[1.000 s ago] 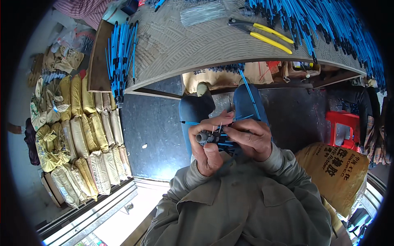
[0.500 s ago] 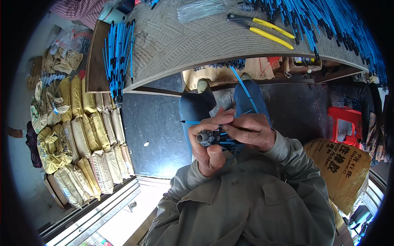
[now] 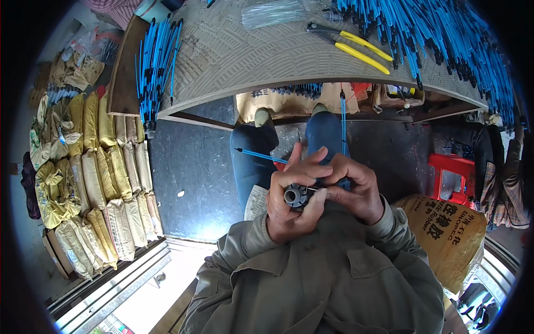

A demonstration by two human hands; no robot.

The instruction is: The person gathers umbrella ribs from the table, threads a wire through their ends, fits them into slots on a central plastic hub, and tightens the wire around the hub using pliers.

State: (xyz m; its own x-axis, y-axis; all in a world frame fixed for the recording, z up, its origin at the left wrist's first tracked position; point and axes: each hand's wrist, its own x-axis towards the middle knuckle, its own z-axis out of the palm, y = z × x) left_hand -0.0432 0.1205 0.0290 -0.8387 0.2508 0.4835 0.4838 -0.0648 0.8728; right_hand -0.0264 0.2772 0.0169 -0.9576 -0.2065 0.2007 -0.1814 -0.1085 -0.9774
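Observation:
My left hand (image 3: 285, 207) is wrapped round a dark grey, round fitting (image 3: 296, 196) with a hole in the middle and notches about its rim. Its open end faces up toward me. From behind the hands, blue rods with black tips stick out: one blue rod (image 3: 261, 155) points left over my knee, and other blue rods (image 3: 343, 125) point toward the table. My right hand (image 3: 360, 192) is closed beside the fitting, thumb and forefinger pinched close to my left thumb. A thin, shiny strand shows near these fingertips; what the right fingers hold is mostly hidden.
On the table (image 3: 222, 67) lie yellow-handled cutting pliers (image 3: 362, 53), a bundle of clear thin strips (image 3: 272, 14), a big heap of blue rods (image 3: 423, 33) and a smaller bundle (image 3: 154, 72). Stacked sacks (image 3: 105, 178) stand left; a red stool (image 3: 451, 175) and a brown sack (image 3: 445, 236) right.
The fitting's end has turned to face up more. My left thumb has come up against the right fingertips. The rods have swung round, and the whole view has shifted a little.

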